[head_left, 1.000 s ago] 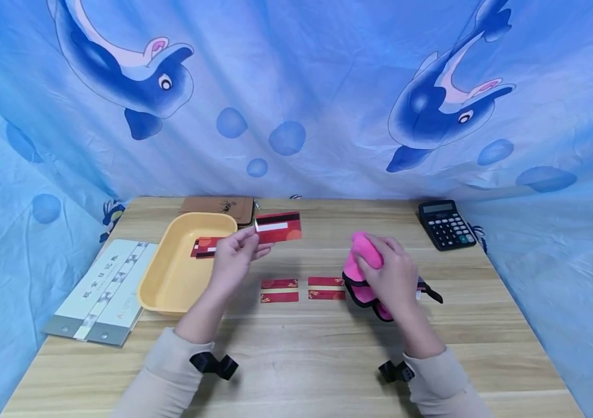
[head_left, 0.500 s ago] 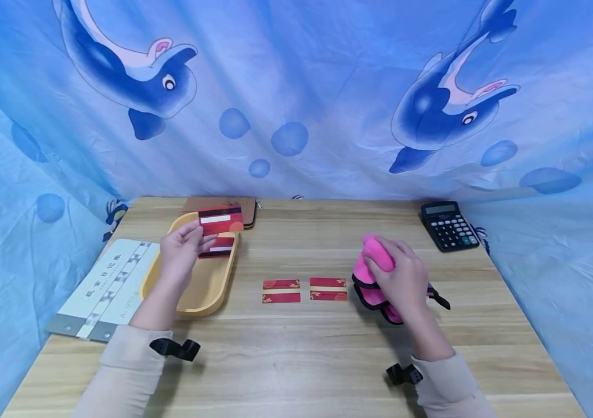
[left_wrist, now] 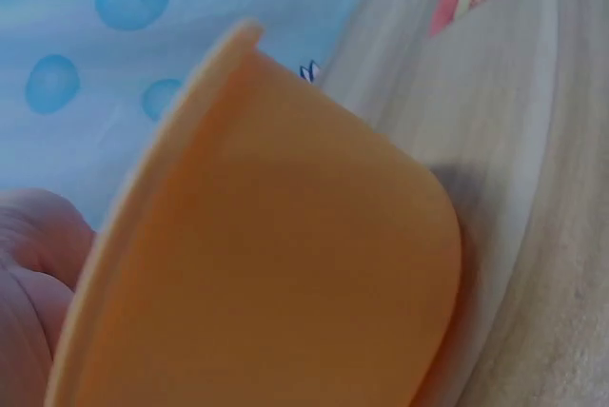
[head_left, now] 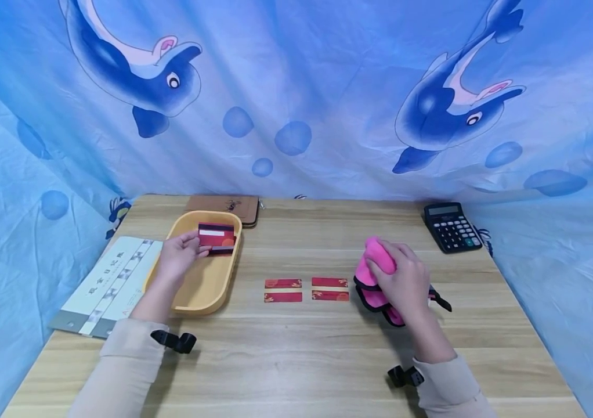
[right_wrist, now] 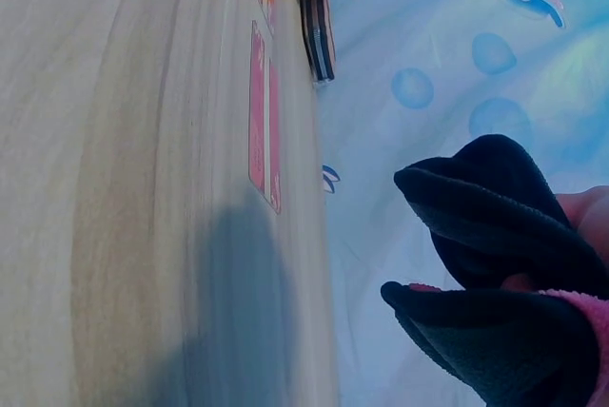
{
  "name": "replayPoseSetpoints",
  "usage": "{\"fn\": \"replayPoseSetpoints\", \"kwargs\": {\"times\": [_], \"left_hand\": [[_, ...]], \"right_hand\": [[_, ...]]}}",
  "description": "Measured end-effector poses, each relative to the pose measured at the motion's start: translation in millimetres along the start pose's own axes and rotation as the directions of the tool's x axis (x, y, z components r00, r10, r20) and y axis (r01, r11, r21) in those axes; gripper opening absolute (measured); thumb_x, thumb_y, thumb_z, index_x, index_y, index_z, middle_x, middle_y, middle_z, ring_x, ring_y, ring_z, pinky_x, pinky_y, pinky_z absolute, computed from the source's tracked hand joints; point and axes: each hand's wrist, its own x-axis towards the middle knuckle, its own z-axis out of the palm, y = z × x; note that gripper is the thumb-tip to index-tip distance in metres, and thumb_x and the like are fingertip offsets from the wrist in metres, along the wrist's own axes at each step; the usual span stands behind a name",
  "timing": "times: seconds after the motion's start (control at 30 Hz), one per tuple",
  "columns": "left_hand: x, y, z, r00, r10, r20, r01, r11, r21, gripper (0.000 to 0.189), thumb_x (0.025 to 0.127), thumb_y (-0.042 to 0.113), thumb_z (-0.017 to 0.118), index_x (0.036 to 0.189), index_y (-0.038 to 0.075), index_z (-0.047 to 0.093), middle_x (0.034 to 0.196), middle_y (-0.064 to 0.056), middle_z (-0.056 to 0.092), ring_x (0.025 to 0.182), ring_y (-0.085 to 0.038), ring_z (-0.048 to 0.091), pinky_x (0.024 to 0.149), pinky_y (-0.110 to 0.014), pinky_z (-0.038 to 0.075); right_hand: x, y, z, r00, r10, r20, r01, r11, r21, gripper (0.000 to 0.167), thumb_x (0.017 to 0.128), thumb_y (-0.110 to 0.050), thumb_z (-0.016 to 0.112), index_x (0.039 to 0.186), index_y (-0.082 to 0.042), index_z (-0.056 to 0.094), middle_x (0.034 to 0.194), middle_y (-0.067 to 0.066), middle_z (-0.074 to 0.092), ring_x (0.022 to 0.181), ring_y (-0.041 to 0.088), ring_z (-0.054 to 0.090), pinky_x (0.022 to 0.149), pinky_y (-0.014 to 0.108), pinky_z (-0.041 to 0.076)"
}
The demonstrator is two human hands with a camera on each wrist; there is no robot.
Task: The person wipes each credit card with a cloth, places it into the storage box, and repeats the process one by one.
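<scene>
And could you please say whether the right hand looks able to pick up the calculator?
Probably not yet: the right hand grips the pink fabric item, though nothing visible stands between that hand and the calculator.

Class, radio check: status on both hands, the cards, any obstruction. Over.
Left hand holding red card over tray. Right hand gripping pink cloth. Another card lies in tray, partly covered; nothing visibly blocking.
</scene>
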Motion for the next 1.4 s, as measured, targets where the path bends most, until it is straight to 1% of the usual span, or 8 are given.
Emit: {"fn": "replayPoseSetpoints", "kwargs": {"times": [0.23, 0.37, 0.57, 0.83, 0.93, 1.1, 1.3, 1.4], "left_hand": [[2.5, -7.2, 1.7, 0.998, -0.035, 0.044, 0.028, 0.990, 0.135, 0.043, 0.105, -0.002, 0.041, 0.147, -0.013, 0.040, 0.140, -0.036, 0.051, 0.092, -0.010, 0.070, 0.090, -0.025, 0.057], [4.7, -9.2, 1.9, 0.998, -0.038, 0.053, 0.028, 0.984, 0.178, 0.045, 0.105, -0.001, 0.043, 0.148, -0.013, 0.037, 0.141, -0.034, 0.050, 0.105, -0.021, 0.068, 0.092, -0.024, 0.056], [3.9, -8.5, -0.4, 0.999, 0.018, 0.027, -0.027, 0.942, 0.335, 0.047, 0.103, 0.001, 0.050, 0.146, -0.014, 0.039, 0.142, -0.034, 0.050, 0.132, -0.041, 0.052, 0.105, -0.040, 0.050], [-1.2, -3.5, -5.6, 0.997, 0.076, -0.009, -0.063, 0.883, 0.465, 0.054, 0.105, 0.014, 0.053, 0.148, -0.013, 0.037, 0.145, -0.032, 0.047, 0.134, -0.045, 0.048, 0.110, -0.049, 0.045], [-2.1, 1.1, -4.8, 0.992, 0.122, -0.019, -0.103, 0.901, 0.420, 0.052, 0.105, 0.018, 0.054, 0.148, -0.008, 0.042, 0.144, -0.027, 0.052, 0.132, -0.041, 0.052, 0.108, -0.046, 0.048], [-9.5, 12.7, 4.3, 0.980, 0.198, 0.016, -0.196, 0.956, 0.219, 0.050, 0.104, 0.021, 0.059, 0.148, -0.001, 0.047, 0.143, -0.017, 0.057, 0.131, -0.032, 0.055, 0.107, -0.029, 0.047], [-22.8, 22.7, 21.2, 0.923, 0.363, 0.128, -0.379, 0.914, 0.146, 0.046, 0.101, 0.016, 0.064, 0.142, -0.003, 0.053, 0.140, -0.022, 0.058, 0.129, -0.036, 0.056, 0.098, -0.013, 0.048], [-28.6, 23.9, 30.8, 0.900, 0.396, 0.180, -0.416, 0.905, 0.090, 0.044, 0.099, 0.008, 0.065, 0.140, -0.006, 0.054, 0.139, -0.026, 0.057, 0.129, -0.041, 0.055, 0.096, -0.014, 0.050]], "right_hand": [[-1.2, 1, 0, 1.000, -0.004, 0.012, 0.004, 1.000, -0.001, 0.052, 0.080, -0.029, 0.088, 0.126, -0.011, 0.072, 0.110, 0.015, 0.071, 0.085, 0.035, 0.069, 0.063, 0.048, 0.054], [-2.1, 2, 0, 1.000, -0.005, 0.011, 0.005, 1.000, -0.004, 0.052, 0.079, -0.029, 0.088, 0.126, -0.011, 0.072, 0.110, 0.016, 0.071, 0.085, 0.035, 0.069, 0.063, 0.048, 0.054], [-2.0, 1, 2, 1.000, -0.024, 0.000, 0.024, 1.000, 0.006, 0.051, 0.079, -0.029, 0.088, 0.125, -0.012, 0.073, 0.108, 0.015, 0.072, 0.083, 0.034, 0.069, 0.061, 0.046, 0.053], [-2.8, 2, 2, 1.000, -0.011, 0.002, 0.011, 1.000, 0.005, 0.051, 0.080, -0.029, 0.088, 0.125, -0.012, 0.073, 0.109, 0.015, 0.072, 0.085, 0.034, 0.069, 0.063, 0.048, 0.055], [-3.5, 2, 0, 1.000, 0.006, 0.006, -0.006, 1.000, 0.006, 0.051, 0.080, -0.029, 0.088, 0.126, -0.011, 0.072, 0.110, 0.015, 0.071, 0.086, 0.034, 0.069, 0.065, 0.048, 0.056], [-4.3, 4, -2, 1.000, 0.024, 0.009, -0.024, 1.000, 0.012, 0.052, 0.081, -0.028, 0.088, 0.127, -0.010, 0.072, 0.111, 0.015, 0.071, 0.088, 0.034, 0.069, 0.065, 0.048, 0.056], [-4.9, 6, -2, 1.000, 0.027, -0.003, -0.027, 0.999, 0.021, 0.052, 0.080, -0.028, 0.088, 0.126, -0.009, 0.072, 0.110, 0.015, 0.072, 0.087, 0.034, 0.069, 0.065, 0.047, 0.055], [-5.2, 6, -3, 1.000, 0.023, -0.015, -0.023, 0.999, 0.028, 0.053, 0.079, -0.028, 0.089, 0.125, -0.008, 0.072, 0.109, 0.015, 0.072, 0.087, 0.034, 0.069, 0.064, 0.046, 0.054]]}}
